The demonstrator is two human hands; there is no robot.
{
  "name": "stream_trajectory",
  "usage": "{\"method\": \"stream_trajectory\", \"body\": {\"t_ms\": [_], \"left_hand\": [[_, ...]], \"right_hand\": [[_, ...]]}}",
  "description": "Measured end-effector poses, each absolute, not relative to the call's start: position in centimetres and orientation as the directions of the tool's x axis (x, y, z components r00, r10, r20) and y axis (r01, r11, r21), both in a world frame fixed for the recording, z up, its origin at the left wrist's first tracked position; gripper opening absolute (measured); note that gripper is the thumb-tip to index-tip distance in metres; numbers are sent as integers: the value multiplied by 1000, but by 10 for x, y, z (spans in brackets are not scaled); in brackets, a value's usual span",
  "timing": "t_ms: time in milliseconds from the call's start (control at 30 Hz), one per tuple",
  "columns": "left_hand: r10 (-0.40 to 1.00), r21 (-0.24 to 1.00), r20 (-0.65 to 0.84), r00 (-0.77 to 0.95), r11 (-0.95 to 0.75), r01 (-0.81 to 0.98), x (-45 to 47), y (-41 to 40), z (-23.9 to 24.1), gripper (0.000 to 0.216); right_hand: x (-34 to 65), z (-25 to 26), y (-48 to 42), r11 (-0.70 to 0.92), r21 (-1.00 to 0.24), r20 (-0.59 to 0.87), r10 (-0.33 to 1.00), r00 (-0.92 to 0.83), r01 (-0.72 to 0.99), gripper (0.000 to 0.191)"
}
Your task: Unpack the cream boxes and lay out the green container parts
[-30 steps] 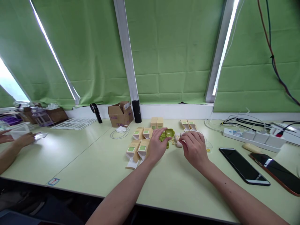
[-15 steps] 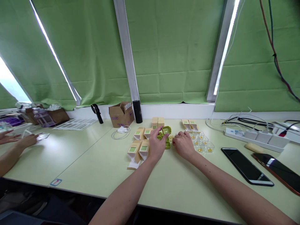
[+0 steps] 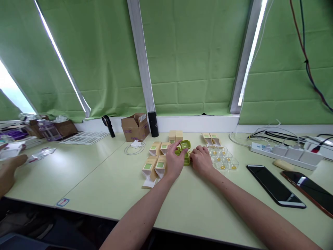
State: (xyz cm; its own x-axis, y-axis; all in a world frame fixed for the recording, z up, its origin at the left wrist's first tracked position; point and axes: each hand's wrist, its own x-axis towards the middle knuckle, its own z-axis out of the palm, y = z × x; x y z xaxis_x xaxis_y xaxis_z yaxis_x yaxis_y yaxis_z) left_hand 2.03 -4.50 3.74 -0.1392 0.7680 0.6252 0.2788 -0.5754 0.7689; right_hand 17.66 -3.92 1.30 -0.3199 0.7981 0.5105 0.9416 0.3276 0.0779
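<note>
My left hand is curled round a small olive-green container with its lid up, one of several green containers grouped on the table. Close by on the right, my right hand has its fingers bent down together at the tabletop; whatever is between its fingertips is hidden. Tiny yellowish pieces lie between the two hands. Several clear plastic cups with yellow bits inside stand just right of my right hand. Left of my left hand are several open kraft boxes with green labels.
Two kraft boxes stand behind my hands, and two opened ones behind the cups. A carton, black cylinder and white charger sit further back. Phones and a power strip lie right. A co-worker's hand is far left.
My right hand has shifted slightly left, closer to the green containers. My left hand keeps its hold. The co-worker's hands have moved left, leaving a clear packet on the table.
</note>
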Motion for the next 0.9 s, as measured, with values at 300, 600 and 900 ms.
{"method": "stream_trajectory", "body": {"t_ms": [300,600,900], "left_hand": [[808,818,568,-159,-532,218,21,-42,37,45],[825,837,546,-146,-544,60,24,-45,42,35],[977,916,213,-14,-205,-345,31,-44,42,48]], "right_hand": [[194,20,-55,322,37,627,729,-273,946,19],[186,15,-111,372,-84,413,857,-307,924,8],[180,15,-114,280,-158,206,947,-245,947,9]]}}
